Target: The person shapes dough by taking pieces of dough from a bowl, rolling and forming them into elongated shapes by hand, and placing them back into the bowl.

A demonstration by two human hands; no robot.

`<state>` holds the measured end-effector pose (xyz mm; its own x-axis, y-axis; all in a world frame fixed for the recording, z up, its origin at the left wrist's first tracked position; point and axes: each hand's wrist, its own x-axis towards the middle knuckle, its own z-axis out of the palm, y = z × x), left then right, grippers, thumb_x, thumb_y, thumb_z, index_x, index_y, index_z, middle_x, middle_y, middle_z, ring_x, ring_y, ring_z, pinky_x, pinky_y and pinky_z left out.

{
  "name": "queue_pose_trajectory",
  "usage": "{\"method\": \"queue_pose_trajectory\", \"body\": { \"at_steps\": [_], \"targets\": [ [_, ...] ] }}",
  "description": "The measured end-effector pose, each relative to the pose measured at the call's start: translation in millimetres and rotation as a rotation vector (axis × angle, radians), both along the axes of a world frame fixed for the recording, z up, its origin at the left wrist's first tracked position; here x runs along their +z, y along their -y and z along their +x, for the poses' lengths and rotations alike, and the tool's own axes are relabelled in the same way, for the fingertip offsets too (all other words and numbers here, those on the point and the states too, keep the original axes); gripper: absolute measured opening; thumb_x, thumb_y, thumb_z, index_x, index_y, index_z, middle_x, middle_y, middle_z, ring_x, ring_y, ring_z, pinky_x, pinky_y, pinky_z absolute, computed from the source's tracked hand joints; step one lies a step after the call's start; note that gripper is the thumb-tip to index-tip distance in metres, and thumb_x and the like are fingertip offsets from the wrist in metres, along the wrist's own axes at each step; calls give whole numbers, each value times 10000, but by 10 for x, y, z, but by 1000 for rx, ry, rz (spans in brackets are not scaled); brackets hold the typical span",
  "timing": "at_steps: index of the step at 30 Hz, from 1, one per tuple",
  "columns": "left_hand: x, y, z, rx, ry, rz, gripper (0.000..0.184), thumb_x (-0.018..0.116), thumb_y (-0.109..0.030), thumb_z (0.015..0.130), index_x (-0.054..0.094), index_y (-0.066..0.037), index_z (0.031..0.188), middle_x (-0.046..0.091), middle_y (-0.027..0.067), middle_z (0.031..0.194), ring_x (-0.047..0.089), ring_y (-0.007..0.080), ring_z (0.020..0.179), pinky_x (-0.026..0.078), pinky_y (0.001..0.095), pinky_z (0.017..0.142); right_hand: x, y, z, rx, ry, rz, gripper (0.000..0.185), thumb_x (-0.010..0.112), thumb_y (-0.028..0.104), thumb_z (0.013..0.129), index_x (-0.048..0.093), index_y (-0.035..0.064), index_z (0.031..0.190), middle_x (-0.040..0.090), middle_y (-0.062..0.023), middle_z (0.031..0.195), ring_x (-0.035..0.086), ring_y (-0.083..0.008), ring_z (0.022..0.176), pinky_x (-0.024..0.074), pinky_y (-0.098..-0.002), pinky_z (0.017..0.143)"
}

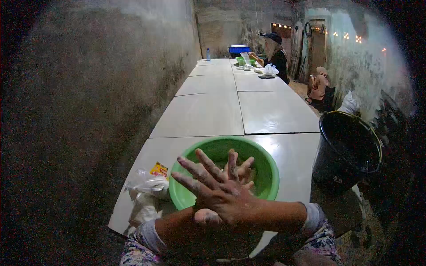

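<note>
My right hand (pixel 222 193) is spread open above a green plastic basin (pixel 268 168), its fingers pointing up and to the left. White powder or paste coats its fingers. Beneath it crosses my left hand (pixel 245 169), mostly hidden. Its visible fingers stick out to the right, apart and also whitened. No object shows in either hand. Something pale lies inside the basin, largely covered by the hands. Left of the basin sit a clear plastic bag (pixel 148 182), a bag of white material (pixel 144 207) and a small yellow-and-red packet (pixel 159 169).
A long white-tiled table (pixel 199 111) runs along the grey wall. A black bucket (pixel 339 177) stands at its right edge. At the far end, a person (pixel 277 55) works by another green basin (pixel 246 62); another person (pixel 318 84) sits low on the right. A blue crate (pixel 239 49) is behind.
</note>
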<state>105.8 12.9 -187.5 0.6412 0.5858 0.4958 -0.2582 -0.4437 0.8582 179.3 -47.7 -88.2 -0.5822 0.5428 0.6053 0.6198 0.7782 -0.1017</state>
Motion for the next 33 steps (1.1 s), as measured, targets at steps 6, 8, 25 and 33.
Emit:
{"method": "queue_pose_trajectory", "body": {
  "at_steps": [6, 8, 25, 33],
  "targets": [
    [861, 396, -92, -406, 677, -1250, 1089, 129, -874, 724, 167, -90, 1479, 224, 164, 1508, 259, 302, 1382, 186, 461, 1147, 160, -542, 537, -596, 22, -206, 668, 359, 615, 898, 370, 195, 1418, 208, -122, 1530, 60, -345, 1434, -102, -711, 1012],
    [777, 332, -125, -589, 763, -1245, 1049, 192, -852, 751, 148, -100, 1481, 203, 171, 1513, 244, 336, 1382, 190, 489, 1140, 124, -475, 479, -427, 14, -209, 685, 360, 627, 899, 341, 199, 1434, 193, -139, 1531, 62, -345, 1433, -101, -711, 1012],
    [844, 389, -108, -387, 731, -1245, 1072, 98, -862, 733, 261, -87, 1456, 417, 192, 1382, 410, 341, 1275, 295, 486, 1089, 609, -288, 924, -76, -350, -629, 338, 515, 291, 949, 576, 60, 1189, 634, -158, 1003, 620, -260, 970, 430, -411, 943],
    [843, 424, -134, -279, 645, -1224, 1084, 145, -872, 737, 243, -68, 1457, 353, 174, 1437, 368, 339, 1303, 290, 441, 1099, 423, -220, 744, 48, -101, -457, 320, 724, 175, 754, 586, 57, 1017, 601, -117, 867, 608, -249, 792, 500, -355, 697]
  ]
}}
